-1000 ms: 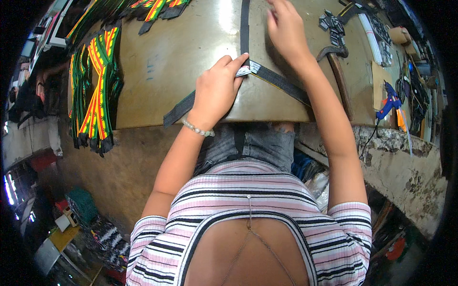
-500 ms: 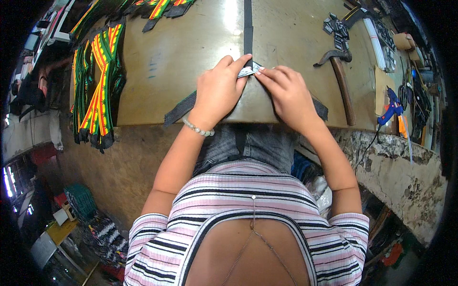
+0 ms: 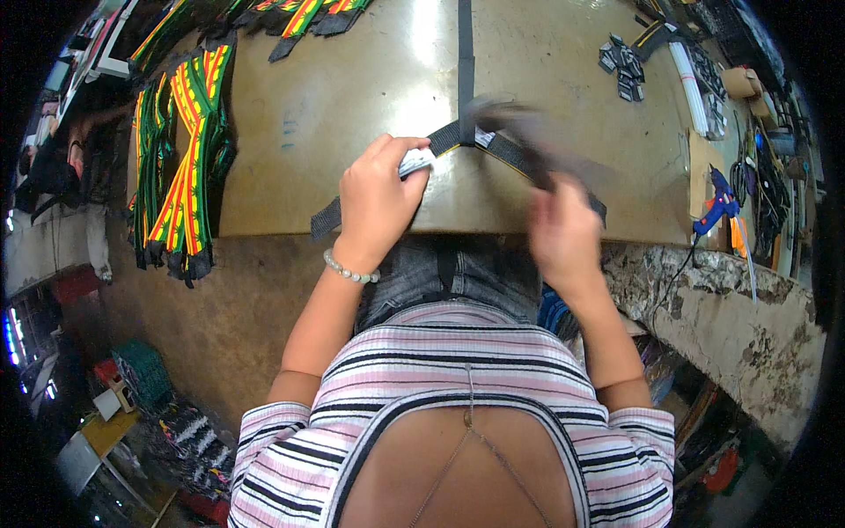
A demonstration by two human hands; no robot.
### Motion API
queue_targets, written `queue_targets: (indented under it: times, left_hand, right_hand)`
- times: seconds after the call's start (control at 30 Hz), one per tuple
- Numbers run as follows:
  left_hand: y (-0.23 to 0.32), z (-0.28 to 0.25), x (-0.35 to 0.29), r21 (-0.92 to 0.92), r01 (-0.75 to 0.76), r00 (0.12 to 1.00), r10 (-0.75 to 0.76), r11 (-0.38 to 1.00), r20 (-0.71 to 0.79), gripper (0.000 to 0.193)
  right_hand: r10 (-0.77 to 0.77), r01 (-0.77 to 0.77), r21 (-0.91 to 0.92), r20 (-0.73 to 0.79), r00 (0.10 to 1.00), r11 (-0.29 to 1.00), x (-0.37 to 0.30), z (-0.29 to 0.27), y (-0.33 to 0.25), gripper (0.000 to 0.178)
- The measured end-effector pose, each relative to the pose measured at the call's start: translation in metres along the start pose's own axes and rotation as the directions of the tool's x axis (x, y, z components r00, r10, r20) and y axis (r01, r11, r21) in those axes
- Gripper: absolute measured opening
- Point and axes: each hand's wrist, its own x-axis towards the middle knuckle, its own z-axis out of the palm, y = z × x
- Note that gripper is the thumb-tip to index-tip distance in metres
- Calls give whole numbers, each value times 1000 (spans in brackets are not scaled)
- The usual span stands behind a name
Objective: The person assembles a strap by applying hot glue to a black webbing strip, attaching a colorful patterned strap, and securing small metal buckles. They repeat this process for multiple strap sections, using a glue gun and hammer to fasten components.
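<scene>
Black elastic straps (image 3: 466,88) meet in a Y on the table, one running away from me and two angling toward the near edge. At the junction a small whitish piece (image 3: 483,137) shows beside the strap. My left hand (image 3: 378,194), with a beaded bracelet on its wrist, is closed around a white folded bundle (image 3: 416,162), thumb and forefinger beside the left strap arm. My right hand (image 3: 565,231) grips the handle of a hammer (image 3: 539,157). Motion smears the hammer, whose head is over or just right of the junction; whether it touches cannot be told.
Several red, yellow and green patterned straps (image 3: 189,132) hang over the table's left edge. Dark metal clips (image 3: 623,66) lie in a pile at the far right. A blue glue gun (image 3: 720,202) rests at the right edge, near white sticks (image 3: 689,75).
My right hand has left the junction and taken up the hammer from the right of the table, swinging it over the straps. My left hand has drawn back leftward with the white bundle.
</scene>
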Motion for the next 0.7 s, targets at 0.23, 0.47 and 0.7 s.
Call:
queue_targets:
  times: [0.23, 0.47, 0.7]
  left_hand:
    - [0, -4, 5, 5, -23, 1000, 23, 1000, 13, 22]
    - [14, -3, 2, 171, 12, 999, -20, 985, 42, 32]
    - [15, -6, 3, 124, -7, 995, -6, 992, 103, 31]
  right_hand:
    - [380, -413, 134, 216, 899, 901, 8, 14, -4, 41]
    - [280, -278, -51, 47, 959, 959, -3, 10, 37, 44]
    - [72, -142, -531, -151, 986, 835, -4, -25, 83, 34]
